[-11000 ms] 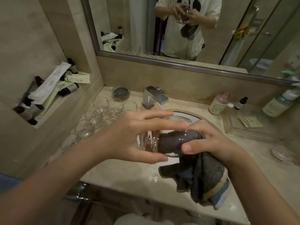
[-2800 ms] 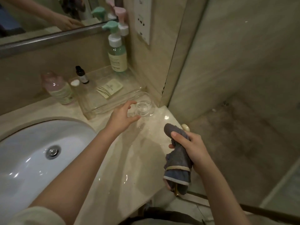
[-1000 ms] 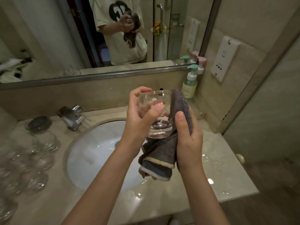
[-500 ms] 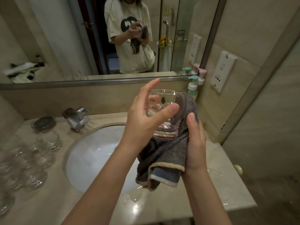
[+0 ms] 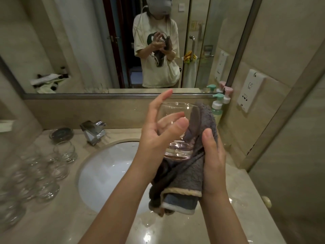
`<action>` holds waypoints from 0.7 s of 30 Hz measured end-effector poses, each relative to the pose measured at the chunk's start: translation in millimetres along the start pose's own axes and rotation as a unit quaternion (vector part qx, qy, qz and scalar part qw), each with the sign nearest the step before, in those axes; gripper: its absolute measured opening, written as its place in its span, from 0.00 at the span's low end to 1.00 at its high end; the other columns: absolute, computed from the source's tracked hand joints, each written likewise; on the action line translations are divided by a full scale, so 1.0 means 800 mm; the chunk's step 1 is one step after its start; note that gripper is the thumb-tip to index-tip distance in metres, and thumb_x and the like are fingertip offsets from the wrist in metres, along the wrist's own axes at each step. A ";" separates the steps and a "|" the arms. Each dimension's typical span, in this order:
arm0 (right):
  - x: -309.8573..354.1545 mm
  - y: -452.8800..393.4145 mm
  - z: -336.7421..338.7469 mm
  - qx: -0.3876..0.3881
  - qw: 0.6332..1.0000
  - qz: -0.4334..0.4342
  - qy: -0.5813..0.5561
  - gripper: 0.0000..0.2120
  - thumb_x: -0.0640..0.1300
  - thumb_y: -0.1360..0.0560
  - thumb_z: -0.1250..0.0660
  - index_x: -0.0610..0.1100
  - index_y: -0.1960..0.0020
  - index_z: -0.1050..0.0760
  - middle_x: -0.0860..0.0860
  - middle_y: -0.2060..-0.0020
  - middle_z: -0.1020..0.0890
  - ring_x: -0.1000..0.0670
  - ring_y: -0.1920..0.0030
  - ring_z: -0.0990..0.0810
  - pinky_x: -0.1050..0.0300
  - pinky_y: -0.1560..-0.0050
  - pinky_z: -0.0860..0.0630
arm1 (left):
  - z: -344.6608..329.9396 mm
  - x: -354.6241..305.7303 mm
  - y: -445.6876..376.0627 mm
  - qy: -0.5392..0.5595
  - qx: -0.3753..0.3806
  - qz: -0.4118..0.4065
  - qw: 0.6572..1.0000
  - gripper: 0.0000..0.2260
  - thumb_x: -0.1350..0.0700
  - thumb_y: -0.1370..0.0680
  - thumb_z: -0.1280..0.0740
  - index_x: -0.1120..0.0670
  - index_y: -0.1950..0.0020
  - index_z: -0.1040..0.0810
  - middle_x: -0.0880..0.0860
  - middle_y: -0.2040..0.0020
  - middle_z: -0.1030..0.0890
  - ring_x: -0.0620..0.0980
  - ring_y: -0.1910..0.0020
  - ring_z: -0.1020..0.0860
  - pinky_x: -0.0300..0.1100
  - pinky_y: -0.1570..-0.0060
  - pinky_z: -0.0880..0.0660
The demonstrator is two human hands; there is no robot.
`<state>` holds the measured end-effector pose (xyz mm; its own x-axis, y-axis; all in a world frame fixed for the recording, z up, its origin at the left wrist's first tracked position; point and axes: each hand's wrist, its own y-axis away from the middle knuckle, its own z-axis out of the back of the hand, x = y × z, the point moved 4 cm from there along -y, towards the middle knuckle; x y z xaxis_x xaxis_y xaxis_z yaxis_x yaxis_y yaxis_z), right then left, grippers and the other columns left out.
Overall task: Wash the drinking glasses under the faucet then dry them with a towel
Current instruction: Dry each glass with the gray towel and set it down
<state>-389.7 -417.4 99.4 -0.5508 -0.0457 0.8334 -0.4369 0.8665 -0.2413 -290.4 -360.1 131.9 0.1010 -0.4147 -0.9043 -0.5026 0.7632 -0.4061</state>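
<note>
Drying is the step in hand, by my reading: the right hand [image 5: 213, 161] grips a grey towel [image 5: 182, 175] and presses it round the far side and base of a clear drinking glass [image 5: 177, 131], held upright above the sink basin [image 5: 105, 169]; the left hand [image 5: 158, 136] steadies the glass with thumb against its near wall, fingers loosely spread, one pointing up; more glasses [image 5: 44, 173] stand clustered on the counter beside the faucet [image 5: 93, 132]. Next, likely, the glass wants turning within the cloth, or the towel pushed inside; wet glass may slip, so the left hand's hold should tighten first.
</note>
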 end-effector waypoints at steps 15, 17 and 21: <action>-0.001 0.000 -0.004 -0.001 1.000 0.015 0.007 0.15 0.57 0.31 0.32 0.56 0.46 0.18 0.50 0.48 0.16 0.47 0.45 0.17 0.53 0.46 0.20 | 0.002 -0.001 0.005 -0.075 -0.001 -0.042 0.996 0.30 0.34 0.31 0.30 0.28 0.30 0.37 0.46 0.32 0.26 0.41 0.34 0.26 0.38 0.38 0.26; -0.007 -0.001 -0.002 -0.013 1.000 -0.013 -0.024 0.15 0.58 0.31 0.29 0.54 0.46 0.18 0.48 0.47 0.16 0.45 0.45 0.17 0.49 0.45 0.20 | 0.005 0.003 0.002 -0.020 0.017 -0.030 0.999 0.30 0.33 0.32 0.32 0.29 0.31 0.36 0.49 0.33 0.24 0.46 0.33 0.25 0.37 0.38 0.27; -0.014 -0.003 0.003 -0.033 0.998 -0.035 -0.032 0.12 0.52 0.28 0.35 0.51 0.48 0.17 0.49 0.51 0.15 0.47 0.49 0.16 0.51 0.50 0.20 | 0.009 0.010 -0.003 -0.077 0.011 -0.006 0.997 0.31 0.27 0.32 0.38 0.27 0.30 0.40 0.44 0.31 0.28 0.37 0.32 0.29 0.32 0.37 0.30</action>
<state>-383.9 -420.2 89.8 -0.5652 -0.1372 0.8135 -0.4290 0.8911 -0.1477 -282.6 -361.7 124.6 0.2391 -0.3445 -0.9078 -0.4816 0.7698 -0.4190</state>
